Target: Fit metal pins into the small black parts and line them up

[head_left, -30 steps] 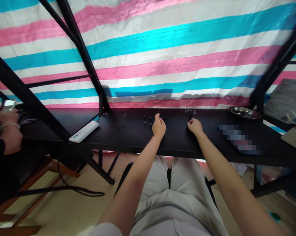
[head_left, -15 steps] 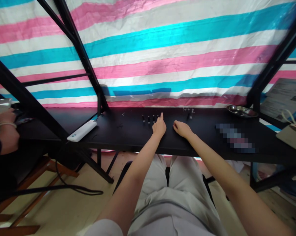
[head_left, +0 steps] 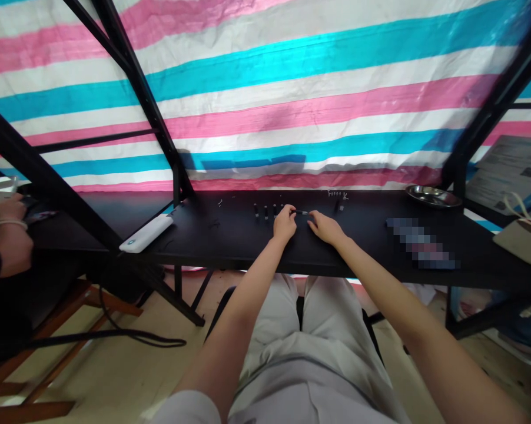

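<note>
Hold the slim dark cylinder (head_left: 299,212) level over the black tabletop (head_left: 230,250), pinched at its dark end by the fingertips of the left hand (head_left: 285,222), and align the loosely curled right hand (head_left: 326,227) with the pale end; cannot tell from this view whether pinching that end or merely beside it. Use light, even finger pressure, well clear of the upright pieces (head_left: 266,213) just left of the left hand. Note appearance: mostly black, with a greyish right-hand tip, too small for finer detail.
</note>
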A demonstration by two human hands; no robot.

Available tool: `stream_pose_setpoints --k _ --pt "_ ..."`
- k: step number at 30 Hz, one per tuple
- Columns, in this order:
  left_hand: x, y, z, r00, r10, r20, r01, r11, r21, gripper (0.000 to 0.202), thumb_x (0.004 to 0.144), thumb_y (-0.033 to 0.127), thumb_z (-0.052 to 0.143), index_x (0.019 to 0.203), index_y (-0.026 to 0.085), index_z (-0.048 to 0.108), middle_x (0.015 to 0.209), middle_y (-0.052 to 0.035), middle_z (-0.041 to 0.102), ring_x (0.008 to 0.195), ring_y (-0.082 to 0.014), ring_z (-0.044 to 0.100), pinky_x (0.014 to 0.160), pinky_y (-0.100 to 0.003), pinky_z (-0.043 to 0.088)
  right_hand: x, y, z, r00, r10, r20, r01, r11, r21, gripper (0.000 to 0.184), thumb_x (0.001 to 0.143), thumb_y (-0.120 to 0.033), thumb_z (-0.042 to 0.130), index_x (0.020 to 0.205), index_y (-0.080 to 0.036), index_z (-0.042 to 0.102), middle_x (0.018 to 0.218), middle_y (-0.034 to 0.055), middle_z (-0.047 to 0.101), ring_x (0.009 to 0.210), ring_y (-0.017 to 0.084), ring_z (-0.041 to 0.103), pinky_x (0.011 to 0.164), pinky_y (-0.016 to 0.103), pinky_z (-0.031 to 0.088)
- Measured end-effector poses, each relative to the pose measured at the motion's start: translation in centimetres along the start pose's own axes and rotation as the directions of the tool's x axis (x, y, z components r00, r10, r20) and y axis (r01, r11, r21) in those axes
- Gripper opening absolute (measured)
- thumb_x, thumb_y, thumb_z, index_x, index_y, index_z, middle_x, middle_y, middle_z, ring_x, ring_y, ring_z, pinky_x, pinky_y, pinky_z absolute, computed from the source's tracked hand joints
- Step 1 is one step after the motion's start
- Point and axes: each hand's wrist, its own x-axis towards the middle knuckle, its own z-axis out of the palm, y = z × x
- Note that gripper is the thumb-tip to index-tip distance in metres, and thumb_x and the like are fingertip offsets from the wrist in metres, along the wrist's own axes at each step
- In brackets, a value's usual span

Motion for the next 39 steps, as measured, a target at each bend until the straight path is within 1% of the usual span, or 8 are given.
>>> stream_pose_setpoints --k 3,8,13,18,22,25,28,39 --pt "0.0 -0.1 0.3 0.997 0.073 0.037 -0.071 0.996 -0.046 0.017 0.084 0.014 0.046 0.097 0.021 0.053 0.094 -0.0023 0.061 0.088 -0.0137 0.058 0.081 -0.025 0.043 -0.1 -0.1 -0.1 0.998 -0.023 -0.051 0.025 0.999 0.026 0.041 0.089 -0.032 0.043 0.126 -0.015 0.044 0.108 0.0114 0.062 0.088 0.02 0.061 0.068 0.027 0.042" --pt "-0.1 -0.3 0.5 0.992 0.12 0.049 -0.117 0.99 -0.073 0.017 0.083 0.013 0.047 0.096 0.02 0.054 0.093 -0.0024 0.061 0.085 -0.0132 0.057 0.079 -0.025 0.043 -0.1 -0.3 -0.3 0.996 -0.075 -0.038 0.074 0.997 -0.014 0.03 0.093 -0.03 0.034 0.112 -0.019 0.055 0.108 0.0089 0.063 0.09 0.019 0.06 0.07 0.027 0.042" --pt "-0.1 -0.3 0.4 0.989 0.133 0.058 -0.128 0.988 -0.082 0.017 0.083 0.013 0.046 0.096 0.02 0.055 0.092 -0.0028 0.061 0.082 -0.0131 0.057 0.077 -0.025 0.043 -0.2 -0.5 -0.4 0.998 -0.063 -0.008 0.062 0.997 -0.055 0.028 0.092 -0.029 0.037 0.11 -0.02 0.056 0.105 0.008 0.064 0.086 0.018 0.061 0.066 0.025 0.04" --pt "-0.1 0.0 0.4 0.995 0.096 0.031 -0.094 0.993 -0.073 0.018 0.083 0.013 0.047 0.097 0.02 0.054 0.093 -0.0029 0.061 0.085 -0.0135 0.057 0.078 -0.024 0.043 -0.1 -0.3 -0.6 0.999 0.048 0.023 -0.045 0.99 -0.134 0.024 0.09 -0.028 0.039 0.105 -0.02 0.056 0.099 0.008 0.065 0.082 0.019 0.061 0.063 0.025 0.039" --pt "-0.1 0.0 0.3 0.998 0.045 0.039 -0.044 0.999 -0.032 0.018 0.083 0.014 0.047 0.098 0.021 0.054 0.096 -0.0029 0.061 0.087 -0.0144 0.058 0.079 -0.025 0.043 -0.1 0.3 -0.6 0.988 0.144 -0.056 -0.151 0.977 -0.148 0.023 0.089 -0.028 0.04 0.1 -0.017 0.056 0.094 0.0097 0.065 0.081 0.02 0.06 0.064 0.026 0.039" --pt "-0.2 0.0 0.3 0.994 0.068 0.08 -0.067 0.998 -0.009 0.018 0.083 0.014 0.047 0.097 0.022 0.054 0.096 -0.0026 0.061 0.087 -0.015 0.058 0.079 -0.025 0.044 -0.1 0.3 -0.5 0.992 -0.004 -0.127 -0.003 0.999 -0.051 0.025 0.09 -0.028 0.038 0.105 -0.018 0.056 0.098 0.0094 0.064 0.087 0.019 0.059 0.069 0.026 0.041" --pt "-0.4 0.0 0.3 0.983 0.131 0.13 -0.131 0.991 -0.012 0.018 0.083 0.014 0.046 0.097 0.022 0.055 0.096 -0.0024 0.062 0.089 -0.0148 0.058 0.081 -0.026 0.044 -0.1 0.0 -0.3 0.98 -0.169 -0.105 0.172 0.985 0.018 0.025 0.09 -0.026 0.038 0.105 -0.018 0.056 0.1 0.0088 0.064 0.091 0.018 0.058 0.071 0.026 0.042" --pt "-0.3 -0.1 0.6 0.952 0.241 0.188 -0.233 0.97 -0.061 0.019 0.082 0.014 0.048 0.097 0.021 0.058 0.091 -0.0014 0.063 0.084 -0.0133 0.058 0.079 -0.024 0.044 0.1 0.5 0.2 0.986 -0.166 -0.027 0.167 0.985 0.041 0.019 0.089 -0.024 0.042 0.098 -0.019 0.058 0.094 0.0067 0.063 0.083 0.016 0.057 0.067 0.024 0.039"
